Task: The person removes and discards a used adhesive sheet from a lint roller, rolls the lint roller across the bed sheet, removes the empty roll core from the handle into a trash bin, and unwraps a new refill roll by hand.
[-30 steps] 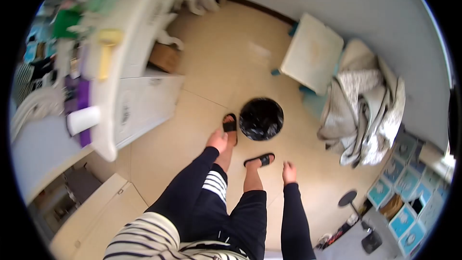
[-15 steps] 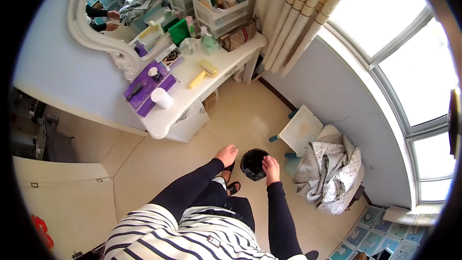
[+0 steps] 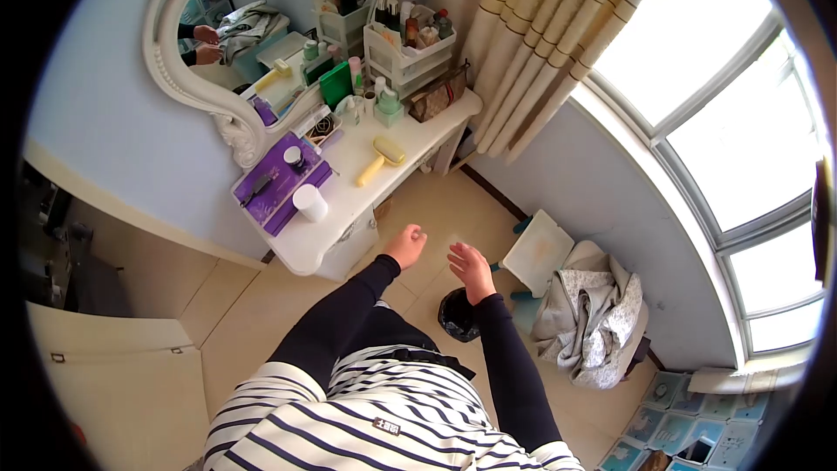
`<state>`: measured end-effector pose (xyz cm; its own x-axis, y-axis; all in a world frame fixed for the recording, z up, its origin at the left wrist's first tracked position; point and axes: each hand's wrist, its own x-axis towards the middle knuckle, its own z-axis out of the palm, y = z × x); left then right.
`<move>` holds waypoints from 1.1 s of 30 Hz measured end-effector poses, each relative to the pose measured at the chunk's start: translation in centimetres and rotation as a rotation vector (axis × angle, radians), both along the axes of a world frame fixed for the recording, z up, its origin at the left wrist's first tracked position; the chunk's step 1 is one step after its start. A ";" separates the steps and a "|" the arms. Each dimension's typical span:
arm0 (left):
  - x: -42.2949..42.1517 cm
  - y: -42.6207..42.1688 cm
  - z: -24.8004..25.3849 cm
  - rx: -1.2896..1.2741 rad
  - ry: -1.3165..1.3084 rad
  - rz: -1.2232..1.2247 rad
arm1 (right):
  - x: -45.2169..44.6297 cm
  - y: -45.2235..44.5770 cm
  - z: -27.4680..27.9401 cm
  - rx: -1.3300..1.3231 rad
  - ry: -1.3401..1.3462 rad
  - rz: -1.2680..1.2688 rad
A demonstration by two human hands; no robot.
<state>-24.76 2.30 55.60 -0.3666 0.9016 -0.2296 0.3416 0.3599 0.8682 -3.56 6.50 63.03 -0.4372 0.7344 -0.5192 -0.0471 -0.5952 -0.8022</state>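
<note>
Both hands are raised in front of my body, a little apart, near the front of the white dressing table. The fingers of my left hand are curled together; whether something small is inside them cannot be made out. My right hand has its fingers apart and holds nothing. It is above a black-lined bin on the floor, partly covering it. On the table lie a yellow-handled roller, a white cylinder and a purple box.
A framed mirror stands behind the table, with a white organizer and a green box. To the right are a small stool, a heap of grey cloth, curtains and a window.
My view has swung up from the floor to the dressing table. Both hands have risen, and my right hand has moved up and left from beside the bin.
</note>
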 end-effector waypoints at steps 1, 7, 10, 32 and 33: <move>-2.2 1.0 0.5 -0.034 0.039 0.001 | -1.3 0.9 0.0 0.005 -0.021 0.001; -14.5 7.9 -1.1 -0.217 0.480 0.037 | -11.0 5.9 -2.5 -0.040 -0.129 0.011; -18.2 10.5 -1.6 -0.296 0.518 0.031 | -16.0 8.0 -3.9 -0.057 -0.157 0.026; -23.9 15.6 -6.9 -0.415 0.331 -0.100 | -24.0 17.9 -5.5 0.043 -0.406 0.036; -23.7 15.6 -6.6 -0.388 0.309 -0.064 | -23.6 19.2 -8.3 0.161 -0.473 0.060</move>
